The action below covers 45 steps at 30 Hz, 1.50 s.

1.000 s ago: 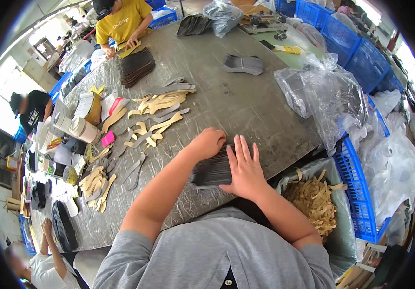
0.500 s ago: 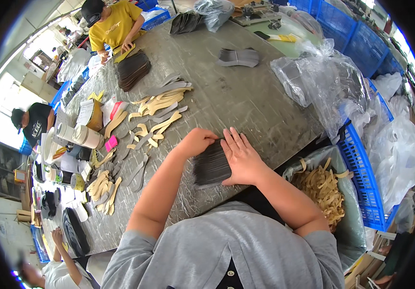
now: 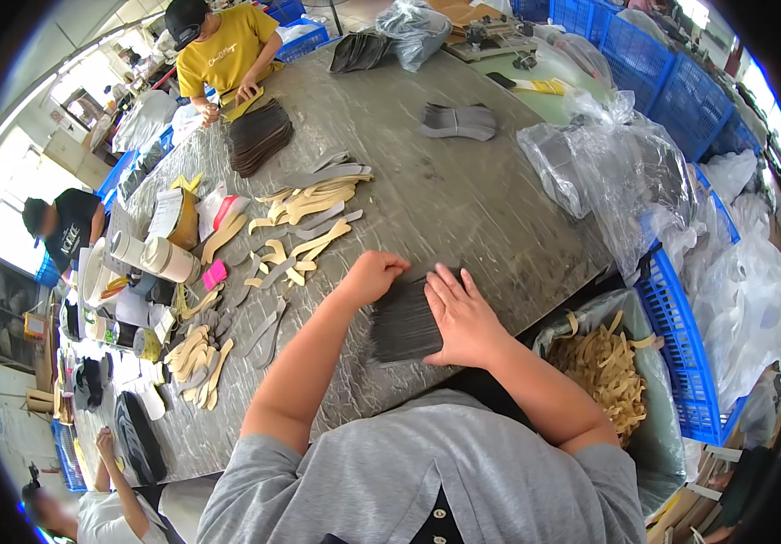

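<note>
A fanned stack of thin dark grey strips (image 3: 401,325) lies on the table just in front of me. My right hand (image 3: 465,319) rests flat along the stack's right side, fingers stretched out and the thumb at its near edge. At the far left corner of the stack is my left hand (image 3: 375,276), its fingers bent into a pinch. Whatever sits between those fingertips is too small to make out. Part of the stack is hidden under the right hand.
Tan and grey curved pieces (image 3: 313,195) lie loose to the left. A banded grey bundle (image 3: 459,121) sits farther off. At right are a lined bin of tan scraps (image 3: 603,372), a blue crate (image 3: 680,326) and clear plastic bags (image 3: 621,163). A co-worker in yellow (image 3: 227,54) handles pieces across the table.
The view has shifted slightly. My right hand has slid a little toward me along the stack, its fingers closer together. My left hand keeps its place at the far left corner.
</note>
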Available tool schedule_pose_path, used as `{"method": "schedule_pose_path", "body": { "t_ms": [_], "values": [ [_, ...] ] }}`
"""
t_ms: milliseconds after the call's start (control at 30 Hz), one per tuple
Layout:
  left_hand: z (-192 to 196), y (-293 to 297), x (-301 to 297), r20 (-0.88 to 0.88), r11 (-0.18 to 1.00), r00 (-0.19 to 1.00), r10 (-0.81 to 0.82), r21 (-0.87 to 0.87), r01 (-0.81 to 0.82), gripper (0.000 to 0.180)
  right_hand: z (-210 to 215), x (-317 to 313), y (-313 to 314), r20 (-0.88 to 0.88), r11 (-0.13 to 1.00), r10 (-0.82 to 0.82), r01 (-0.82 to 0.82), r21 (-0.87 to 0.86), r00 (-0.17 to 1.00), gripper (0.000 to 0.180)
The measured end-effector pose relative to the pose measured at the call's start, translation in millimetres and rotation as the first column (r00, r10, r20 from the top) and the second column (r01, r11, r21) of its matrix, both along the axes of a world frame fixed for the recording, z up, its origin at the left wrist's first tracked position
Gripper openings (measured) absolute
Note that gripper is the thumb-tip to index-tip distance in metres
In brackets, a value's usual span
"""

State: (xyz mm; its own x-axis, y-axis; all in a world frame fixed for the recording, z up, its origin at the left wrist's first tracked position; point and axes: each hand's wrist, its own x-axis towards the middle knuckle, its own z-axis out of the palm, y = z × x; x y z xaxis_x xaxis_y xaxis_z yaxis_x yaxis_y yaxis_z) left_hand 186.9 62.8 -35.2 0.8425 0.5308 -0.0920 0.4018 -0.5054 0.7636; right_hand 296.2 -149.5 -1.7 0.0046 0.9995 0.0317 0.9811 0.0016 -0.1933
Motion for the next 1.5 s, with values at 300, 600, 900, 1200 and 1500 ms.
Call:
{"method": "schedule_pose_path", "body": {
  "t_ms": [300, 600, 900, 1200, 1500],
  "values": [
    [10.8, 6.8, 8.5, -0.176, 0.929, 0.919, -0.352, 0.050, 0.365, 0.021, 1.3, 0.9, 2.1, -0.065, 0.994, 0.030, -0.023, 0.107, 0.997, 0.111],
    [27.7, -31.6, -37.3, -0.251, 0.780, 0.879, -0.405, 0.407, 0.475, 0.127, 16.1, -4.0, 40.9, 0.014, 0.997, -0.052, 0.053, -0.047, 0.999, 0.115],
    [5.0, -42.4, -43.0, -0.093, 0.780, 0.942, -0.322, 0.538, 0.320, 0.126, 17.6, -13.8, 58.5, 0.185, 0.985, 0.014, 0.018, -0.172, 0.983, 0.123],
    [26.4, 64.6, -144.1, 0.005, 0.754, 0.868, 0.496, 0.493, -0.434, 0.037, 22.8, -12.8, 53.2, 0.105, 0.977, -0.077, 0.096, -0.190, 0.991, 0.122],
    [0.3, 178.2, -278.9, -0.119, 0.478, 0.532, 0.838, 0.630, -0.612, 0.018, 27.7, -43.6, 52.0, -0.994, 0.997, -0.055, 0.055, -0.061, -0.091, 0.120]
  ]
}}
